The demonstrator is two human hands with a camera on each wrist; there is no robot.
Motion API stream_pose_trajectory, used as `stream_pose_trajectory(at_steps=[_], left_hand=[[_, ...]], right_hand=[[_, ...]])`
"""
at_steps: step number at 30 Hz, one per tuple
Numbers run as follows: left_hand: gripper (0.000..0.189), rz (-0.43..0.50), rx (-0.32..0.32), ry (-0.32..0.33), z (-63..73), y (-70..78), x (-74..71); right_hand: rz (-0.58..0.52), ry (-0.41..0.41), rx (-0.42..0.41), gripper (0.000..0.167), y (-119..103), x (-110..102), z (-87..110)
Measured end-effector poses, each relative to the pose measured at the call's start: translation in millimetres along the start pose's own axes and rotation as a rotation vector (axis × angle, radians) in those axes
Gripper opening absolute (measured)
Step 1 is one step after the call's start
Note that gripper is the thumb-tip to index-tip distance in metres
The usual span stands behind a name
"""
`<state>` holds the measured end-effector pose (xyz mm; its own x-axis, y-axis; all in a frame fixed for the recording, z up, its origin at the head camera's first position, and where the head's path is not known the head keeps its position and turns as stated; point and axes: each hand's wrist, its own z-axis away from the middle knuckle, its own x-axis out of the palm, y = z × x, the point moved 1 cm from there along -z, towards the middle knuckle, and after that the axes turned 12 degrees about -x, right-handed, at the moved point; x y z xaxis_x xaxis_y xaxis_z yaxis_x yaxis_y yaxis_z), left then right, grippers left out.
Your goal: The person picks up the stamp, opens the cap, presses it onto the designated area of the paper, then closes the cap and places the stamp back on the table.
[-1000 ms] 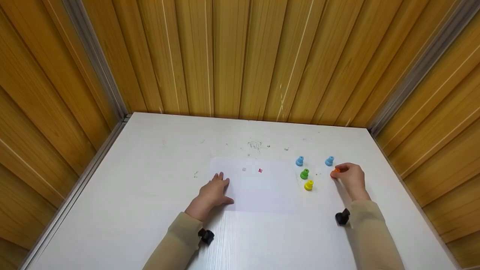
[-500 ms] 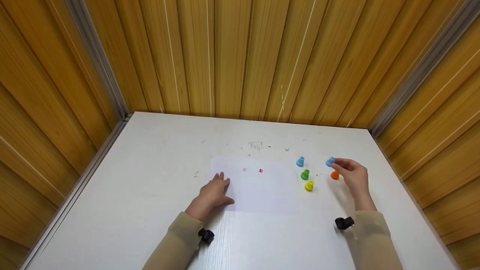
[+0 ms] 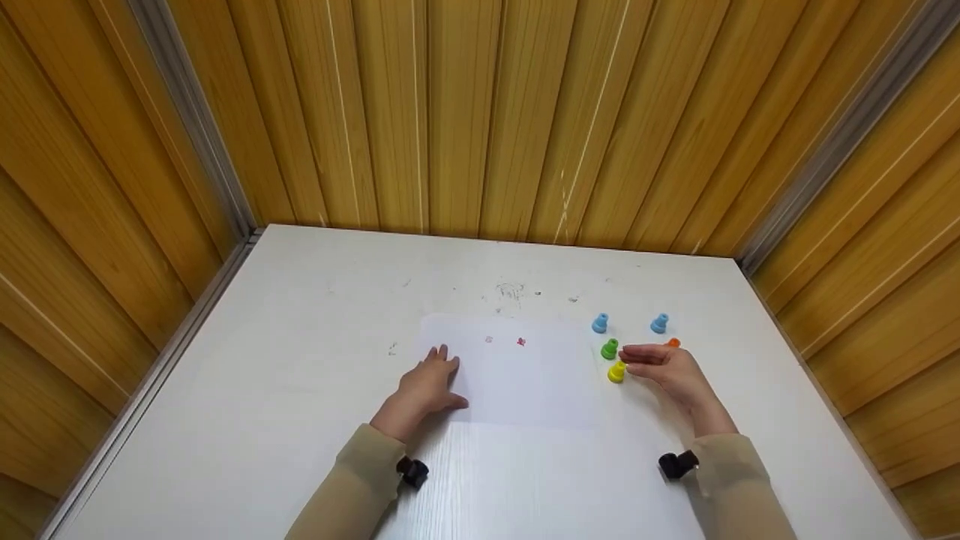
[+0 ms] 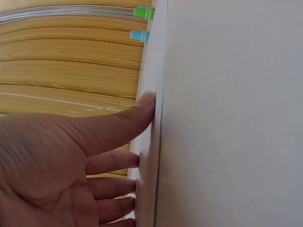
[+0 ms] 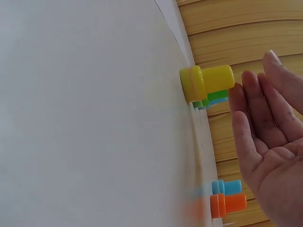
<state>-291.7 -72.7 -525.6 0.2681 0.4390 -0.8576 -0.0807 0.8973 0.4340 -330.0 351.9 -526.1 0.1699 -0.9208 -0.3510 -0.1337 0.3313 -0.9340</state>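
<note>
My left hand (image 3: 427,386) rests with spread fingers on the left edge of a white sheet of paper (image 3: 525,390). Two small red stamp prints (image 3: 520,342) show near the paper's top. Close beside the yellow stamp (image 3: 616,373) is my right hand (image 3: 671,371), its fingers loosely bent and holding nothing. In the right wrist view the yellow stamp (image 5: 206,82) stands upright on the table, just off the fingertips. A green stamp (image 3: 609,349) stands behind it, and a blue stamp (image 3: 600,323) farther back. The orange stamp (image 3: 673,343) is partly hidden behind my right hand.
Another blue stamp (image 3: 659,323) stands at the right, behind the orange one. The white table (image 3: 337,300) carries dark smudges (image 3: 510,291) beyond the paper. Wood-patterned walls (image 3: 465,120) enclose the back and sides.
My right hand let go of the orange stamp, which stays on the table, passed by the right blue stamp, and moved left to the yellow one. My left hand has stayed put.
</note>
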Motion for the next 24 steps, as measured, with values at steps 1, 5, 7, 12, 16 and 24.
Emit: stream_pose_trajectory(at_steps=[1,5,7,12,16,24], left_hand=[[0.079,0.002,0.000,0.002,-0.1,0.1,0.1],[0.078,0.006,-0.002,0.002,-0.8,0.6,0.6],[0.078,0.007,-0.005,0.000,-1.0,0.6,0.9],[0.078,0.004,-0.008,0.000,-0.9,0.5,1.2],[0.078,0.005,-0.008,0.000,-1.3,0.2,1.2],[0.078,0.009,0.005,0.001,-0.3,-0.6,0.6]], right_hand=[[0.011,0.000,0.000,0.049,0.4,1.5,-0.8],[0.086,0.003,0.042,0.045,1.3,5.4,-3.6],[0.141,-0.005,0.065,0.043,1.5,6.3,-4.7],[0.247,-0.020,0.091,0.037,2.6,8.4,-6.4],[0.277,-0.020,0.104,0.033,3.1,10.6,-6.6],[0.316,-0.019,0.112,0.029,3.1,12.0,-6.4]])
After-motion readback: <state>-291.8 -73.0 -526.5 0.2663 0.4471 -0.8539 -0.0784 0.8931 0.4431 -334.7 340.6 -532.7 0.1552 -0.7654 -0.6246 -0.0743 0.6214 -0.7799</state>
